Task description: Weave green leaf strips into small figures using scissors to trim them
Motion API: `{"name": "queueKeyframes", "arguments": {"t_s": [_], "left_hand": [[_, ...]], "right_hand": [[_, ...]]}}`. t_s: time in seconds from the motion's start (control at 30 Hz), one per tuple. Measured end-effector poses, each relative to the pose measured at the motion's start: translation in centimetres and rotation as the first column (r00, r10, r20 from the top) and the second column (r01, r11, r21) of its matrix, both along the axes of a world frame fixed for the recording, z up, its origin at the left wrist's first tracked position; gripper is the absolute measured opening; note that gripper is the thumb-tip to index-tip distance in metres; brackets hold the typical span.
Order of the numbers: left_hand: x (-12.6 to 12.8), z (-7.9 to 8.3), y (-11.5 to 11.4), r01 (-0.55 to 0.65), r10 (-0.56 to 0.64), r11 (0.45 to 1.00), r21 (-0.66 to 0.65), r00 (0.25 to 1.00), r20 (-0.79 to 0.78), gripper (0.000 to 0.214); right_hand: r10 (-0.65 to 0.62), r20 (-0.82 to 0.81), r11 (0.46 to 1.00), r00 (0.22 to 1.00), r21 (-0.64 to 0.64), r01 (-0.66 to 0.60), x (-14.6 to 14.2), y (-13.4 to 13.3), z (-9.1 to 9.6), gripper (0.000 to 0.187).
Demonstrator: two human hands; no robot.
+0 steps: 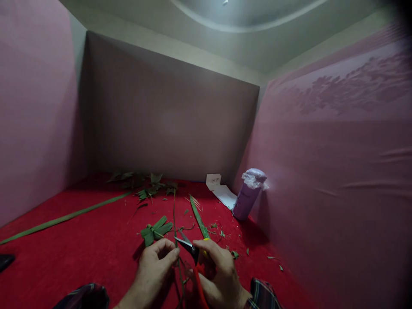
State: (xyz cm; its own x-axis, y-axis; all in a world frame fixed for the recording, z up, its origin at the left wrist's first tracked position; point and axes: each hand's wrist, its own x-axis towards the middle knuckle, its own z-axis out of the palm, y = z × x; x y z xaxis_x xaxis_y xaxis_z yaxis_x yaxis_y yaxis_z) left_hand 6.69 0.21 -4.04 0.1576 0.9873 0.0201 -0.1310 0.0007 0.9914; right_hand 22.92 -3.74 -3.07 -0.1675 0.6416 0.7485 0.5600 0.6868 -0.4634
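Note:
My left hand pinches a thin plant stem between thumb and fingertips. The stem runs from leaves at the back down toward me. My right hand grips scissors with red handles; a bit of yellow shows near its fingers. The blades are apart, with the stem by their tips; whether they touch it I cannot tell. Just beyond my left hand lies a folded green leaf figure. A long green leaf strip points away beyond my right hand.
A purple bottle with clear plastic round its top stands at the right wall, beside white papers. Leafy cuttings lie at the back. A long flat leaf crosses the left side of the red cloth. A dark object sits far left.

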Motion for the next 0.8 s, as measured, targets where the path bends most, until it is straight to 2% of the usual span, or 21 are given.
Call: {"name": "queueKeyframes", "arguments": {"t_s": [0.33, 0.63, 0.8], "left_hand": [[0.24, 0.58, 0.02, -0.043, 0.043, 0.999, 0.005, 0.999, -0.024, 0.024], [0.14, 0.38, 0.07, -0.013, 0.013, 0.999, -0.033, 1.0, -0.013, 0.025], [0.13, -0.06, 0.25, -0.016, 0.016, 1.0, -0.011, 1.0, 0.003, 0.023]], "right_hand": [[-0.004, -0.001, 1.0, 1.0, -0.027, 0.004, 0.04, -0.24, -0.17, 0.04], [0.013, -0.005, 0.999, 1.0, -0.033, -0.014, 0.07, -0.14, 0.02, 0.039], [0.015, 0.006, 1.0, 1.0, -0.009, -0.015, -0.04, -0.03, 0.02, 0.038]]}}
